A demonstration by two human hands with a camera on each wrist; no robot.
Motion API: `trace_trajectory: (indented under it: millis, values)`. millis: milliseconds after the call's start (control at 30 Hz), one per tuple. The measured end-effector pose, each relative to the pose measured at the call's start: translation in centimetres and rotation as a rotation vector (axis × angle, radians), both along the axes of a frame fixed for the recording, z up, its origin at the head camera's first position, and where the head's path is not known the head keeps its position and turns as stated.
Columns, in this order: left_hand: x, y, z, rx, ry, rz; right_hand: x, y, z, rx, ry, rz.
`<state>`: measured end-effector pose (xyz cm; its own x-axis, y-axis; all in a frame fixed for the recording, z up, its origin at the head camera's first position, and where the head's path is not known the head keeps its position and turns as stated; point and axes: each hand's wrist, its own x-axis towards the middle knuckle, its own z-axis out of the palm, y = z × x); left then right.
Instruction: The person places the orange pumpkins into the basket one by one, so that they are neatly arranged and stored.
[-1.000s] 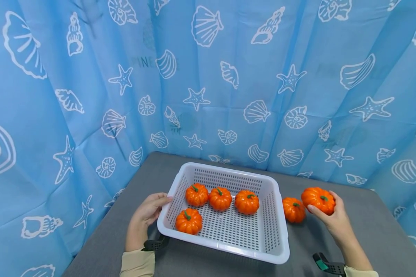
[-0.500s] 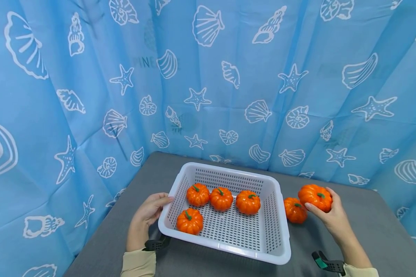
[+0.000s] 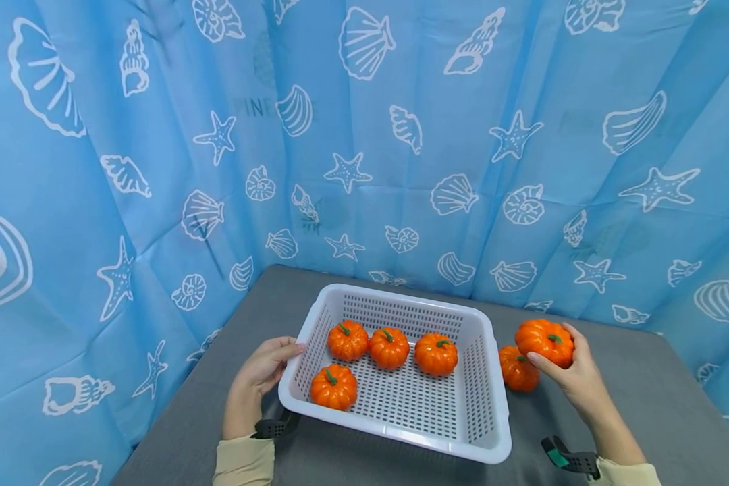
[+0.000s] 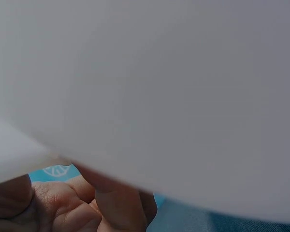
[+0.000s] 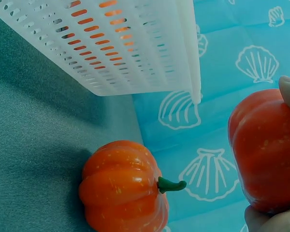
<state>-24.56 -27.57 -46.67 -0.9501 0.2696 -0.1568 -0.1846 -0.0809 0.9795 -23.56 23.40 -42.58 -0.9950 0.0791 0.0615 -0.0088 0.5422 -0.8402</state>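
A white perforated plastic basket (image 3: 395,430) holds several small orange pumpkins with green stems, one of them a pumpkin (image 3: 435,354) toward its right. My left hand (image 3: 266,368) grips the basket's left rim, thumb on top; in the left wrist view the pale basket wall (image 4: 150,92) hides most of the scene above the curled fingers (image 4: 118,205). Off the basket's right side, my right hand (image 3: 574,374) holds a pumpkin (image 3: 544,342) raised between thumb and fingers. Just below and left of it, another pumpkin (image 5: 123,188) sits on the table beside the basket.
The grey table (image 3: 619,378) extends to the right of the basket and in front of it. A blue curtain (image 3: 364,135) with white shell and starfish prints hangs behind and along the left side. Each wrist wears a black strap (image 3: 574,460).
My right hand has moved left with its pumpkin, closer to the basket and partly over the pumpkin on the table. The left hand keeps its grip on the rim.
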Motion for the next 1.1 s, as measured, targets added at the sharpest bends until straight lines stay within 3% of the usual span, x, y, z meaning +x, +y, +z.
trace_trajectory:
  millis: [1100]
  values:
    - [-0.1, 0.4, -0.1, -0.046, -0.020, 0.061, -0.7, -1.8, 1.4, 0.011, 0.043, 0.103]
